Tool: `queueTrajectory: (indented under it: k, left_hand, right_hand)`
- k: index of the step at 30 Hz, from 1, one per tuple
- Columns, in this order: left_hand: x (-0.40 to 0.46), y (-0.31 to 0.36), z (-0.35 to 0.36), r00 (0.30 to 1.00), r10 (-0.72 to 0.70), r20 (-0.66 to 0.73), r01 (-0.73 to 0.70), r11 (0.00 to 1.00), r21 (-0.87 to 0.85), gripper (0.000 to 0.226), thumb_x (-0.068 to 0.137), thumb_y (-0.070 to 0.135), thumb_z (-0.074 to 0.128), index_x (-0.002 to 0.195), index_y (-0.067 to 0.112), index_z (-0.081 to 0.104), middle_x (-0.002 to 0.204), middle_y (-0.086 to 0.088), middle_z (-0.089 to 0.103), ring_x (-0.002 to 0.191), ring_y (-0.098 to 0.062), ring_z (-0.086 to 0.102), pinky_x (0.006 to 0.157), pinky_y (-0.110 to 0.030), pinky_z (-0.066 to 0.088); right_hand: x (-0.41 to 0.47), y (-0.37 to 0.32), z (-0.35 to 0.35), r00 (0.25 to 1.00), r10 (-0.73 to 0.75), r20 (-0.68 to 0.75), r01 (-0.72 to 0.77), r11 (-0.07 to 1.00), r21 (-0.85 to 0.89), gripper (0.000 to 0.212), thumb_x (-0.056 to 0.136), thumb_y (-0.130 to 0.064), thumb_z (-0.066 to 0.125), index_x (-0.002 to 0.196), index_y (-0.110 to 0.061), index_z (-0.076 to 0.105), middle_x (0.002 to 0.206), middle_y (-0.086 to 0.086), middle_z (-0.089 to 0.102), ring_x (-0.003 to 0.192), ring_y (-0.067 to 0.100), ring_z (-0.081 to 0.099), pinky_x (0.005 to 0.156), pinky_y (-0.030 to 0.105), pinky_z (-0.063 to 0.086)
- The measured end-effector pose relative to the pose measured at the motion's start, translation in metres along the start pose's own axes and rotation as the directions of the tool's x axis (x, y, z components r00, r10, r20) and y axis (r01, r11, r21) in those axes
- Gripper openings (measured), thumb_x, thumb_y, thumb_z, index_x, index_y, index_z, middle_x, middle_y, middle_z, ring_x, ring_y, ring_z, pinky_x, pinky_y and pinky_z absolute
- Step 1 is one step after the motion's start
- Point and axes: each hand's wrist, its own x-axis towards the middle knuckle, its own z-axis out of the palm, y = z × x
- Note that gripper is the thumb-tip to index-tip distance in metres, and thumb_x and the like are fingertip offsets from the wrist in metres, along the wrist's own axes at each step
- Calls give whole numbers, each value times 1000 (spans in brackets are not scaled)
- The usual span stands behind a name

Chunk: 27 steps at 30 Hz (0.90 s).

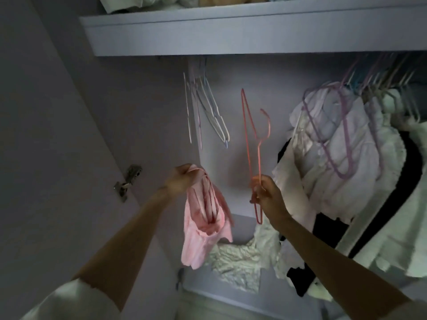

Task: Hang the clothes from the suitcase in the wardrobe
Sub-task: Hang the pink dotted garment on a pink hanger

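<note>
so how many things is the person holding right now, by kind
pink garment: 1, gripped by the left hand
pink hanger: 1, gripped by the right hand
total: 2

Wardrobe interior, viewed from below. A shelf (208, 35) spans the top, with folded items (143, 2) on it. Beneath it, at centre left, a cluster of empty hangers (208, 107) hangs; at right, garments on hangers (342, 144) hang in a row. A door hinge (128, 181) sits on the left panel. The left hand (182, 179) holds a garment (205, 222) left of centre; the right hand (268, 195) holds a wire hanger (251, 144) just right of it, hook uppermost. A crumpled cloth (238, 259) lies below, between the forearms.
</note>
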Motion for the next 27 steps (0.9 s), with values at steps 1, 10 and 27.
queueTrajectory:
  k: [1,10,27]
  left_hand:
    - [-2,-1,2,1000,10,8,-10,1000,-6,33,91,-1,50,61,12,45,39,13,45,37,4,39,41,-10,31]
    - [-14,-8,31,987,161,22,-161,987,19,12,93,0,49,95,1,61,77,3,50,45,17,46,55,0,35]
    - [-35,-20,-11,953,27,301,67,953,-297,41,90,23,51,55,2,48,61,-11,47,57,-25,40,60,-26,39]
  right_hand:
    - [-8,4,-3,1000,19,13,-19,1000,-6,32,91,10,40,107,-17,48,72,1,56,47,2,50,52,20,47]
    - [-46,27,-6,911,90,-403,-198,952,-233,53,91,-28,55,48,-8,34,43,5,36,46,14,35,48,18,30]
    - [-48,25,34,977,178,-121,-158,975,155,28,89,-9,57,61,-7,55,33,-11,36,34,1,31,44,15,25]
